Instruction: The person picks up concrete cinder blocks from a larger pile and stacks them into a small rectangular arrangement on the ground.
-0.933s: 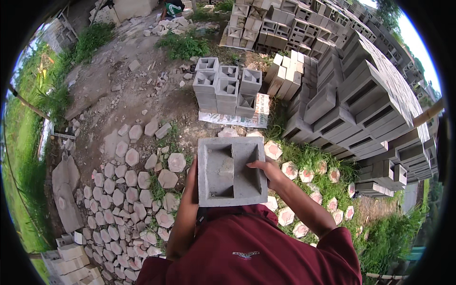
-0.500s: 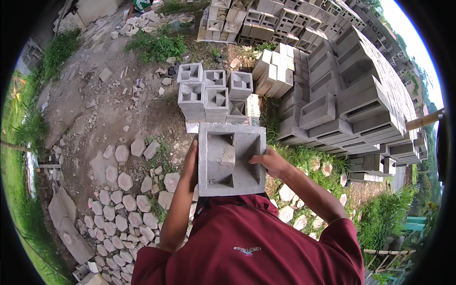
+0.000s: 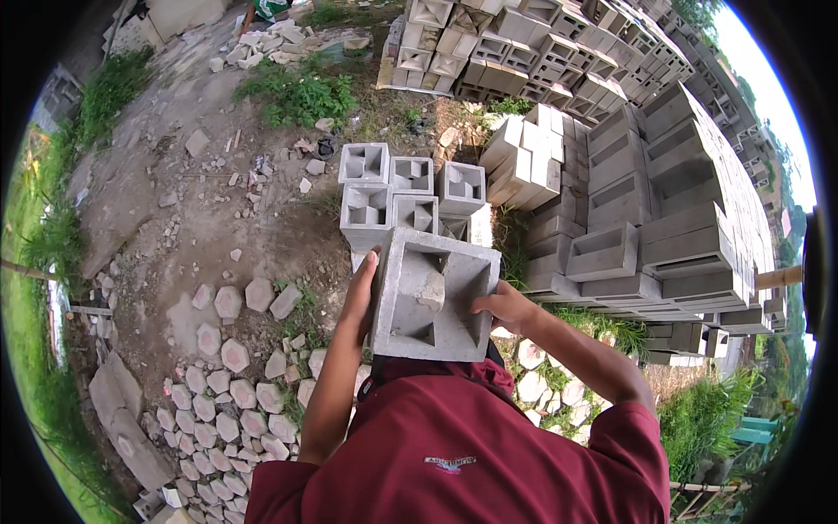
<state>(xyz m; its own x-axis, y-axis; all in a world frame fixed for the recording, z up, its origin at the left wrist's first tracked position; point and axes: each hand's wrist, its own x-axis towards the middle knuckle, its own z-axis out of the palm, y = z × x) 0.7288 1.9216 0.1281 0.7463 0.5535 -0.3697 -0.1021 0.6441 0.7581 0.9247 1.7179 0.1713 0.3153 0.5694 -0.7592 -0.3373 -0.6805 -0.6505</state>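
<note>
A square grey concrete block (image 3: 467,336) with a divided hollow is held up in front of my chest, tilted slightly. My left hand (image 3: 360,284) presses flat along its left outer side, fingertips near the upper corner. On the opposite side my right hand (image 3: 506,306) grips the wall, its thumb hooked over the rim into the hollow and the other fingers hidden behind. Just beyond the held block stands a small group of similar blocks (image 3: 365,208), stacked with their hollows facing up. The held block overlaps the nearest of them in view.
A tall stack of grey blocks (image 3: 611,201) rises at the right, with more block stacks (image 3: 524,52) behind. Hexagonal pavers (image 3: 236,354) lie on the ground at the left. Rubble (image 3: 271,44) and a weed clump (image 3: 301,94) are farther off. Grass (image 3: 707,419) grows at the lower right.
The held block has tilted and shifted slightly right, with both hands still on it. The grouped blocks and surroundings appear lower and farther right in view.
</note>
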